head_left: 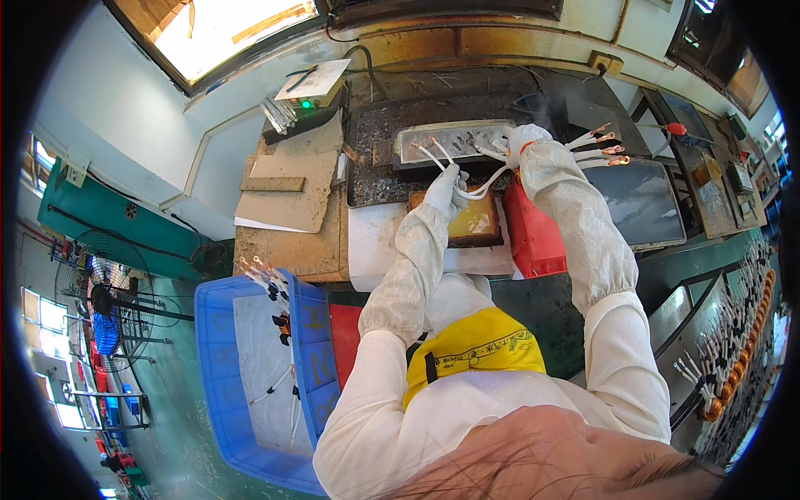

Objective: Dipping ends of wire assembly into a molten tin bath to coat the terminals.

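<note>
yellow apron (475,350) | left hand (444,190), right hand (525,137) closed on white wires (467,179) (gloved) | cluttered workbench (292,242)

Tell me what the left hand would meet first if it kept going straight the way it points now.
Probably the long metal tray just ahead. The gloved left hand, holding white wires whose ends reach toward the tray, points up and away from the body. Depth is unclear, so it might pass above the rim.
</note>
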The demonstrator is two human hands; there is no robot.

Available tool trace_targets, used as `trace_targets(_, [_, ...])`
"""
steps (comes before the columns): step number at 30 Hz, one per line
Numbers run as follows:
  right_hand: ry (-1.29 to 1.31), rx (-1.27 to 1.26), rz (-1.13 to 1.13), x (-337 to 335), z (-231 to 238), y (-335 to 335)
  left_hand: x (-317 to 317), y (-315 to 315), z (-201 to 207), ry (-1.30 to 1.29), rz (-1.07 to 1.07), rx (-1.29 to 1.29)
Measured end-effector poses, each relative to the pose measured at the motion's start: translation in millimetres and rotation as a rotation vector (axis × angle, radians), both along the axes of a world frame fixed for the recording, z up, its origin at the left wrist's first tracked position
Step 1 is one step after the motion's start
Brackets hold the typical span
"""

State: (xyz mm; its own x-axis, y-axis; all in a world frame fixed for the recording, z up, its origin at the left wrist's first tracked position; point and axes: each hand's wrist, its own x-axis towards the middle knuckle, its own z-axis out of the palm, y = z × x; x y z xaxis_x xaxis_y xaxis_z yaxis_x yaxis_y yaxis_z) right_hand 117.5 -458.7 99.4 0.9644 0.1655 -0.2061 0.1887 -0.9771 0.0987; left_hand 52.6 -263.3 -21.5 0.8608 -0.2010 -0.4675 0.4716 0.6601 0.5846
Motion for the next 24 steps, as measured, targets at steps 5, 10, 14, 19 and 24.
trace_targets(5, [0.023,-0.013,-0.015,13,-14,-6,4,-2,-1,0.044,0.031,-0.024])
trace_targets(10, [0.030,-0.014,-0.006,10,-8,-7,9,5,-1,0.025,-0.006,-0.081])
trace_targets(14, [0.016,0.005,0.000,7,-6,-6,17,8,-5,0.046,0.003,-0.151])
trace_targets(19, [0.019,0.001,0.016,5,-5,0,19,15,-8,0.048,-0.004,-0.193])
trace_targets(24, [-0.059,0.088,0.142,-21,17,4,19,11,-15,-0.017,0.082,-0.224])
